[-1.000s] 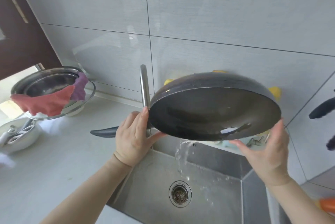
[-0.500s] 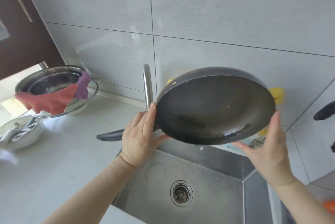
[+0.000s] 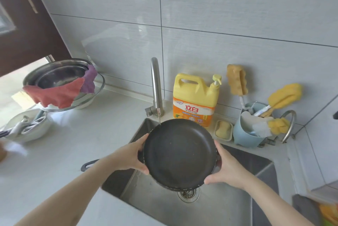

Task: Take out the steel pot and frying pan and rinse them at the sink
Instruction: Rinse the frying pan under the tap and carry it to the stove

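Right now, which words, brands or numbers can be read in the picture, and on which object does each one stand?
"立白": large red characters on the orange label of the yellow detergent bottle behind the sink.
Smaller print on the same label: too small and blurred to read.
No other object shows readable text.

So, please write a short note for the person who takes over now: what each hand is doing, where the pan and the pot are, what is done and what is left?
Left hand: grips the frying pan's left rim.
Right hand: grips its right rim.
The pan is held over the sink, inside facing up, handle pointing left; a thin stream from the tap meets its far edge.
Steel pot: on the counter at left, cloths draped over it.
Done: both items out.
Left: finish rinsing the pan; whether the pot was rinsed cannot be told.
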### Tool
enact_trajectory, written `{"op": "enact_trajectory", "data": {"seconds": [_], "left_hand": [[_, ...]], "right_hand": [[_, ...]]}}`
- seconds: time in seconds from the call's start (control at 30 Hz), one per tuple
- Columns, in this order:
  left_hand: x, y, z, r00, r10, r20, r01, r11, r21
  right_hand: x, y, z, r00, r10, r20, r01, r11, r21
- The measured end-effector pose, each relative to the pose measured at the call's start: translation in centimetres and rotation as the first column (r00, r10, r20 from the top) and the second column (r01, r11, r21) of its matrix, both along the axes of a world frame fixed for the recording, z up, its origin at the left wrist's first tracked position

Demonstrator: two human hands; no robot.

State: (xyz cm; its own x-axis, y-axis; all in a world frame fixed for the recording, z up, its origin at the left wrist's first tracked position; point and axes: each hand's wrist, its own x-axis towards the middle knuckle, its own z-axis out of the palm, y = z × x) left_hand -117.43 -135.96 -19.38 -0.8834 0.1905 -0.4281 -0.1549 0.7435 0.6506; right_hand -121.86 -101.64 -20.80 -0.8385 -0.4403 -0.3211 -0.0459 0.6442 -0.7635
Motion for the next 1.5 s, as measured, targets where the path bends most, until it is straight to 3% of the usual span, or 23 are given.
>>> {"op": "enact_trajectory", "data": {"seconds": [0.07,0.13,0.3,0.43,0.53,0.6,0.7,0.8,0.87,1.0,1.1,1.17,1.33,1.5], "left_hand": [[0.0,-1.5,1.1,0.995,-0.045,0.086,0.038,0.996,0.086],[-0.4,-3.0,2.5,0.974,-0.062,0.220,0.047,0.996,0.075],[-2.7,-4.9,6.1,0.914,-0.032,0.404,0.118,0.974,-0.191],[-3.2,-2.6,10.0,0.966,-0.135,0.220,0.228,0.845,-0.484],[-2.6,-1.2,10.2,0.970,-0.241,0.003,0.184,0.730,-0.658],[-2.2,-0.7,9.5,0.947,-0.284,-0.151,0.103,0.712,-0.695],[-1.5,-0.3,7.3,0.913,-0.239,-0.332,-0.012,0.796,-0.605],[-1.0,0.0,4.0,0.917,-0.057,-0.396,-0.122,0.903,-0.411],[-0.9,0.4,2.0,0.933,0.053,-0.356,-0.153,0.954,-0.259],[-0.8,1.5,0.6,0.978,0.143,-0.151,-0.139,0.990,0.037],[-1.1,1.5,0.7,0.998,0.057,0.037,-0.063,0.979,0.192],[-1.6,0.8,1.6,0.991,-0.017,0.131,-0.010,0.978,0.207],[-2.7,-1.2,5.1,0.975,-0.121,0.186,0.141,0.986,-0.094],[-2.6,-0.6,8.9,0.985,-0.153,0.085,0.175,0.862,-0.476]], "right_hand": [[-0.1,-1.3,-0.4,0.996,0.019,0.090,-0.021,1.000,0.015],[-0.2,-2.5,-0.5,0.982,0.029,0.186,-0.034,0.999,0.024],[2.1,-4.6,-2.5,0.948,0.072,0.310,-0.013,0.982,-0.189],[4.5,-6.1,-5.1,0.951,-0.048,0.307,0.166,0.913,-0.373],[5.1,-6.4,-5.5,0.968,-0.147,0.205,0.225,0.872,-0.434],[4.5,-5.9,-5.2,0.973,-0.205,0.110,0.232,0.875,-0.426],[2.8,-4.2,-3.8,0.962,-0.268,-0.046,0.235,0.906,-0.352],[0.7,-2.0,-1.1,0.952,-0.195,-0.234,0.141,0.963,-0.229],[-0.9,-0.6,0.8,0.956,-0.118,-0.268,0.089,0.989,-0.120],[-3.9,1.4,3.8,0.986,0.022,-0.164,-0.012,0.998,0.059],[-4.3,2.2,4.6,0.992,0.086,-0.091,-0.084,0.996,0.030],[-3.5,2.2,4.1,0.998,0.070,0.005,-0.069,0.992,-0.107],[0.2,0.4,-1.0,0.983,0.049,0.175,-0.005,0.970,-0.245],[3.0,-3.6,-5.1,0.961,-0.029,0.275,0.126,0.931,-0.343]]}}
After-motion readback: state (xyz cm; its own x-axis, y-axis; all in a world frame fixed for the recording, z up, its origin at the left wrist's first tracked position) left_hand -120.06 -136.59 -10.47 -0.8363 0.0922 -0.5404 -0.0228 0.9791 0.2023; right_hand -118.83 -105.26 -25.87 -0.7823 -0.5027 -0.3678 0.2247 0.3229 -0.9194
